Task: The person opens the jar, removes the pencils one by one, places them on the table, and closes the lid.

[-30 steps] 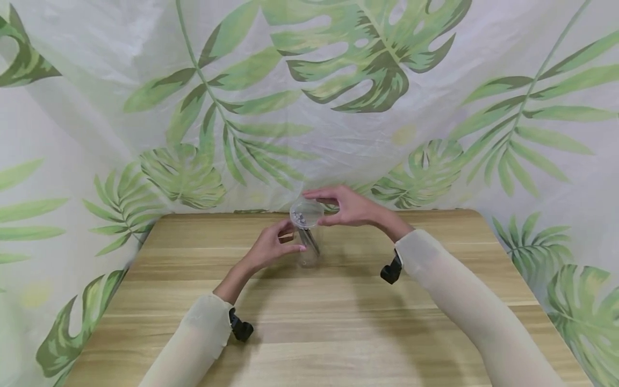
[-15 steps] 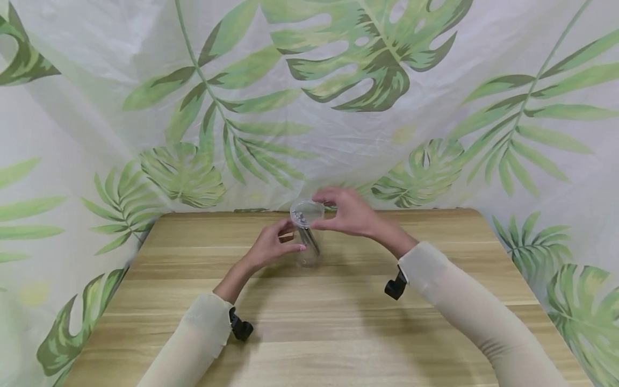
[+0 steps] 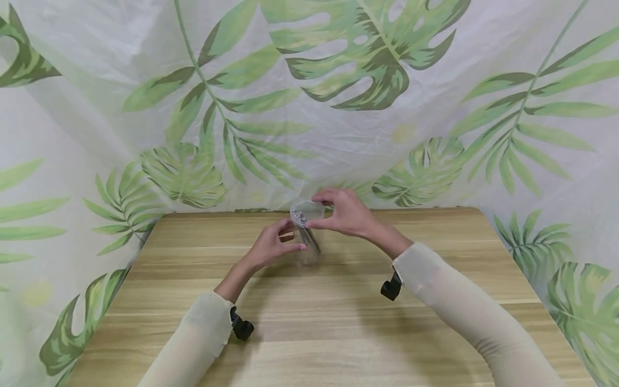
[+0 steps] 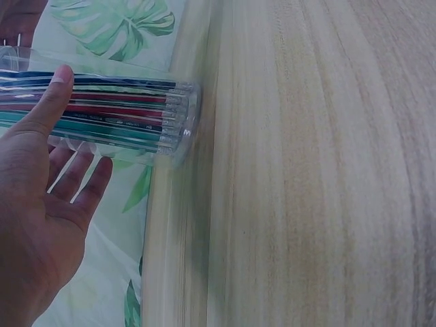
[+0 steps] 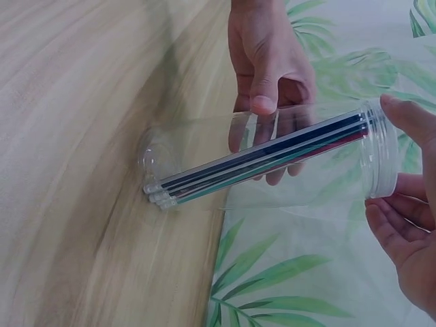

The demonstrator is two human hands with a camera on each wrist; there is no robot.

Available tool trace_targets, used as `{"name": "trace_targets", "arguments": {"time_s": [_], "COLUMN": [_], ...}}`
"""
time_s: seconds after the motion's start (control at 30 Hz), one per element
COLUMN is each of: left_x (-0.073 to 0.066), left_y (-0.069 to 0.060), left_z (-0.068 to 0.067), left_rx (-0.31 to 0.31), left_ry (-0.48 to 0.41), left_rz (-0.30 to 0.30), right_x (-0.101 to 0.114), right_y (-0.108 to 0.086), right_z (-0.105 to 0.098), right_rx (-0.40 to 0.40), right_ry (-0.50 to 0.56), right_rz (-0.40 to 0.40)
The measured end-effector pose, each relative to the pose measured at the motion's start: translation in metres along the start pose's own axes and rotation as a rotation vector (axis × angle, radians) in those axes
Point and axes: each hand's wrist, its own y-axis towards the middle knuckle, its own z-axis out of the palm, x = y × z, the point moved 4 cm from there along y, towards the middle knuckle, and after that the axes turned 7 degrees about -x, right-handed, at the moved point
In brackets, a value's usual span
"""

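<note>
From here I see the left hand point(image 3: 271, 246) curled round a clear jar point(image 5: 306, 189) of pencils point(image 5: 272, 153), upright far back on the table point(image 3: 314, 322), the right hand point(image 3: 345, 215) pinching its lid point(image 5: 385, 157); a slack left grip during twisting could tip it

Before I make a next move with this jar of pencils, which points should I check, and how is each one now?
1. Jar stands upright on the table: ok.
2. Left hand is around the jar's side: ok, thumb on one side and fingers on the other.
3. Right hand has the lid by its edge: ok, between thumb and fingers.
4. Pencils are inside the jar: ok, the visible ones lean together within its wall.
5. Lid is screwed tight: cannot tell; it sits at the mouth, but tightness does not show.
</note>
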Motion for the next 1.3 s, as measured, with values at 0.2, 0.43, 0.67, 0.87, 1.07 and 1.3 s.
{"name": "trace_targets", "arguments": {"time_s": [0.2,0.43,0.67,0.87,1.07,1.3], "left_x": [0.0,0.001,0.003,0.002,0.001,0.002], "left_y": [0.0,0.001,0.001,0.001,0.001,0.001], "left_z": [0.0,0.0,-0.001,-0.002,-0.001,-0.002], "left_rx": [0.003,0.002,0.006,0.009,0.008,0.015], "left_ry": [-0.003,-0.015,-0.011,0.003,0.007,-0.003], "left_rz": [0.011,0.005,-0.011,-0.013,-0.011,-0.022], "right_x": [-0.003,-0.011,-0.013,-0.017,-0.019,-0.021], "right_y": [0.001,0.005,0.008,0.011,0.012,0.014], "right_z": [0.001,0.0,-0.001,0.0,0.0,0.0], "right_rx": [0.013,0.083,0.139,0.178,0.207,0.216], "right_ry": [0.024,0.094,0.108,0.205,0.256,0.32], "right_rz": [-0.02,-0.042,-0.082,-0.081,-0.064,-0.044]}}
